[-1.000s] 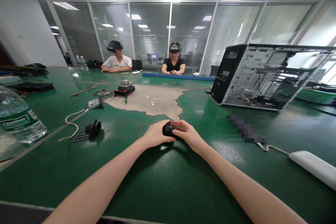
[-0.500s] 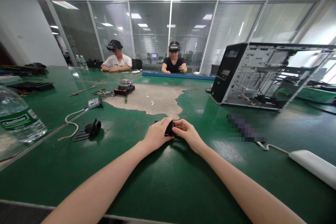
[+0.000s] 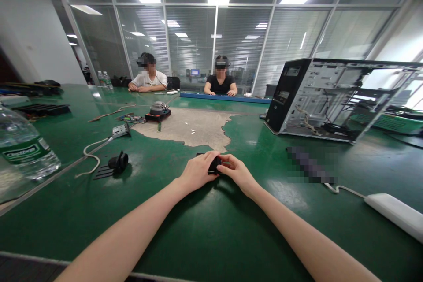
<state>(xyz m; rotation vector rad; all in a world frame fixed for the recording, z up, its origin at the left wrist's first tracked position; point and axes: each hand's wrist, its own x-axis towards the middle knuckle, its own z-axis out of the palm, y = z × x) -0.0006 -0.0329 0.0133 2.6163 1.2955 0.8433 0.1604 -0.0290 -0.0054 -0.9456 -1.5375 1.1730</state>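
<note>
Both hands meet over the green table, around a small black part whose exact kind I cannot make out. My left hand wraps over it from the left, thumb along the near side. From the right, my right hand grips its edge between thumb and fingers. Much of the part is covered by the fingers. To the left of my hands lies a black plastic piece with a round end and several thin prongs.
An opened computer case stands at right, near a white power strip with a cord. At left are a water bottle and a metal connector piece with cable. A heatsink-like unit lies farther back. Two people sit across the table.
The view has tilted up slightly, so everything sits a little lower. My hands keep their hold on the black part. The person in black has lowered a raised hand to the table.
</note>
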